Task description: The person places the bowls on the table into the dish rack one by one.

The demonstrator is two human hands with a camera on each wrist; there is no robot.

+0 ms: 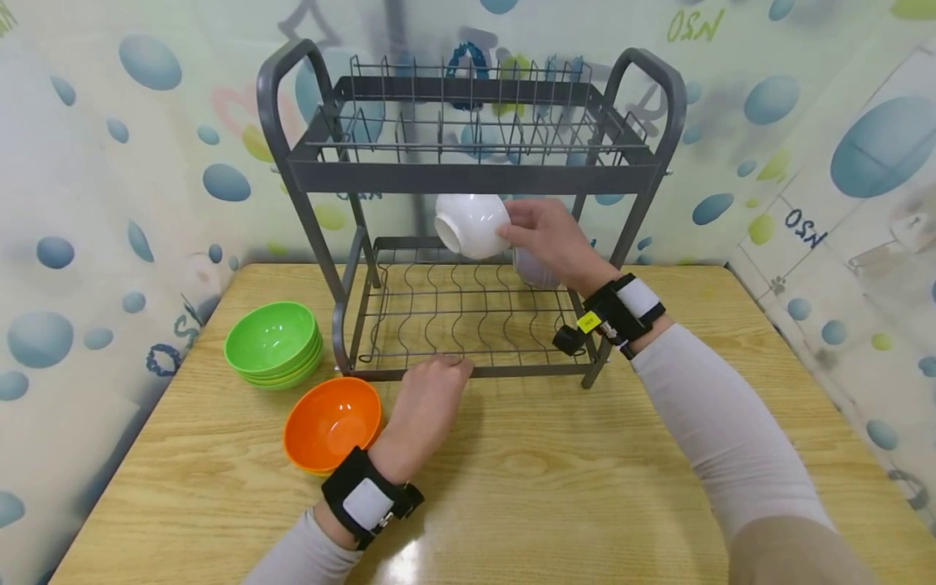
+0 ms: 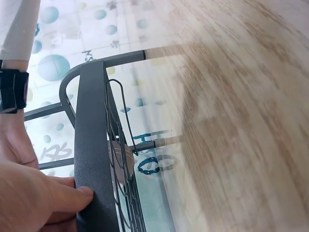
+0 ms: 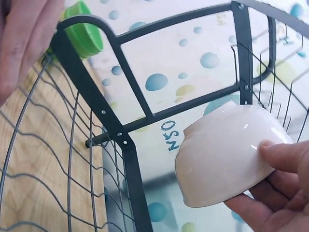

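White porcelain meets grey steel: a person's right hand (image 1: 552,240) pinches a white bowl (image 1: 471,225) by its rim, thumb on the outside and fingers curled behind, and holds it tilted on its side in the air between the two tiers of a dish rack (image 1: 468,175). The bowl hangs above the wavy wire of the lower shelf (image 1: 453,313), touching nothing but the fingers. Just behind that hand's wrist, a second white bowl (image 1: 532,270) already rests on the same shelf. The left hand (image 1: 427,398) lies flat against the rack's front rail, fingers relaxed and pressing the bar, which seems to steady the frame. Beyond the left hand's outer side sit an orange bowl (image 1: 332,422) and, further off, a stack of green bowls (image 1: 272,341) on the wooden table (image 1: 585,471). Judged from this, the step in hand is seating the white bowl on the lower shelf; the next move calls for lowering it into a wire groove beside its twin without knocking it, then loosening the pinch.
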